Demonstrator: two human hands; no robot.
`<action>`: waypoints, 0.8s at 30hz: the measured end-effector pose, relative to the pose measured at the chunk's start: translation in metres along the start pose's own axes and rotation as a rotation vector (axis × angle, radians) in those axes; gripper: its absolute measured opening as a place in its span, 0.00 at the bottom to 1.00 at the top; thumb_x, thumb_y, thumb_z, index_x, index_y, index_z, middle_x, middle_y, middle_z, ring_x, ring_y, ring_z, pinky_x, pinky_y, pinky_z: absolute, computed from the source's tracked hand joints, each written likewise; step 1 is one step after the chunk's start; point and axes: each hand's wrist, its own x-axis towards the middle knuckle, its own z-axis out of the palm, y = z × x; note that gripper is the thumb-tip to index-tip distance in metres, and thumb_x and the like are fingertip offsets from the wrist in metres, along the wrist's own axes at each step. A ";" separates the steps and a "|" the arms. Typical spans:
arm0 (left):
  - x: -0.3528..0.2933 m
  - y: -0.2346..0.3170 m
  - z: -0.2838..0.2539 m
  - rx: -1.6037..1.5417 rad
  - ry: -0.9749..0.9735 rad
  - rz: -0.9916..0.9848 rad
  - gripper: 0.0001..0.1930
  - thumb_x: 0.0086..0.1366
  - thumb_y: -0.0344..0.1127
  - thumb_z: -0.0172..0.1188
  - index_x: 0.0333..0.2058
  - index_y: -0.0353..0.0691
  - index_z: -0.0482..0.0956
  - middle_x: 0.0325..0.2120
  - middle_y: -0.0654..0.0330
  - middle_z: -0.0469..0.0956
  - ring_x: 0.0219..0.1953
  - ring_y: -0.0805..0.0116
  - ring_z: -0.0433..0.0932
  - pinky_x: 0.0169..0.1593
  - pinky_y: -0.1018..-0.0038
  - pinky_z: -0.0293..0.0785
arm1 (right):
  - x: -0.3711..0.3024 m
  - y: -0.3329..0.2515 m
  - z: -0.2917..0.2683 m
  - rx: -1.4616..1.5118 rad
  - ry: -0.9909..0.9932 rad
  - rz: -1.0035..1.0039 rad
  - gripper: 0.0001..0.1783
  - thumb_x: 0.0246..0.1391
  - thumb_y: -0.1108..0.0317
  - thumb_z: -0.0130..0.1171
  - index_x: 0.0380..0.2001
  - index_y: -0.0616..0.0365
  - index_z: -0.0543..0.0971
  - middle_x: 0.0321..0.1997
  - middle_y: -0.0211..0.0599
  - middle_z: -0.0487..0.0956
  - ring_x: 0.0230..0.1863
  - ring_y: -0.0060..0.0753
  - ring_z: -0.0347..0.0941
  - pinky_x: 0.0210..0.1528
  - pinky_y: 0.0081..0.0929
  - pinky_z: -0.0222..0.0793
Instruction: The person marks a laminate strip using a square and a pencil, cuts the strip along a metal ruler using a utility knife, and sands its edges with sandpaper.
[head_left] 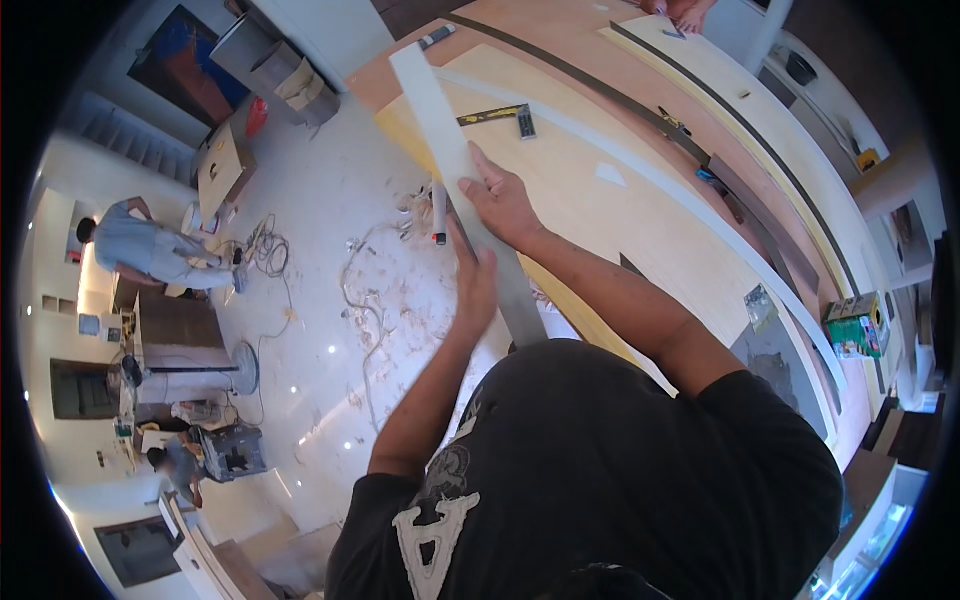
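Fingers (485,167) of the right hand (508,208) and left hand (479,290) clamp a long, flat, straight-edged pale strip (418,92).

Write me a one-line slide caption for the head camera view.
Right hand grips a long, pale strip, left hand at its edge, with an L-shaped square lying on a wooden panel nearby.

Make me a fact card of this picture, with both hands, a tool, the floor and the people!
Left hand: at the left edge of a long pale strip
Right hand: gripping the strip's right side
Tool: L-shaped square on a wooden sheet
Floor: pale, with scraps and a tangled cord
People: person in grey, another person lower left, hands at top right
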 end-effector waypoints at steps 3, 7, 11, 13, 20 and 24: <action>0.045 0.008 0.001 -0.121 0.117 -0.075 0.45 0.80 0.55 0.43 0.76 0.29 0.30 0.76 0.40 0.46 0.78 0.51 0.48 0.77 0.66 0.46 | 0.004 -0.004 -0.012 -0.059 -0.156 0.025 0.35 0.69 0.69 0.58 0.75 0.64 0.60 0.70 0.47 0.74 0.66 0.24 0.69 0.68 0.23 0.64; 0.047 0.011 -0.025 -0.362 0.041 -0.044 0.45 0.80 0.56 0.42 0.76 0.30 0.29 0.76 0.41 0.49 0.76 0.50 0.52 0.76 0.66 0.49 | -0.010 0.004 0.015 -0.028 -0.043 0.013 0.35 0.66 0.68 0.60 0.73 0.64 0.63 0.63 0.51 0.79 0.62 0.32 0.75 0.65 0.27 0.68; -0.055 -0.007 0.014 -0.009 -0.086 -0.025 0.47 0.80 0.58 0.42 0.76 0.31 0.28 0.77 0.41 0.43 0.77 0.51 0.48 0.77 0.65 0.45 | 0.014 -0.016 -0.013 0.035 -0.026 0.129 0.35 0.68 0.68 0.58 0.74 0.64 0.62 0.64 0.39 0.79 0.57 0.17 0.71 0.62 0.22 0.69; -0.073 0.006 0.013 -0.142 -0.165 -0.113 0.47 0.80 0.59 0.42 0.76 0.31 0.28 0.77 0.41 0.42 0.78 0.52 0.46 0.77 0.65 0.44 | 0.012 -0.006 -0.017 0.061 -0.010 0.126 0.35 0.68 0.67 0.57 0.74 0.64 0.62 0.65 0.42 0.79 0.59 0.21 0.72 0.63 0.24 0.69; -0.078 0.001 0.009 -0.353 -0.105 -0.267 0.40 0.82 0.55 0.39 0.76 0.29 0.39 0.75 0.46 0.51 0.76 0.57 0.50 0.76 0.65 0.46 | -0.042 -0.008 -0.014 -0.118 -0.101 0.127 0.39 0.65 0.63 0.60 0.74 0.64 0.60 0.66 0.59 0.76 0.67 0.44 0.73 0.67 0.31 0.66; -0.074 -0.005 0.004 -0.370 -0.091 -0.247 0.42 0.81 0.56 0.40 0.76 0.29 0.38 0.75 0.45 0.50 0.77 0.56 0.50 0.76 0.65 0.46 | -0.095 0.006 -0.017 -0.125 -0.133 0.012 0.40 0.64 0.63 0.62 0.75 0.62 0.59 0.68 0.64 0.72 0.71 0.56 0.69 0.70 0.36 0.64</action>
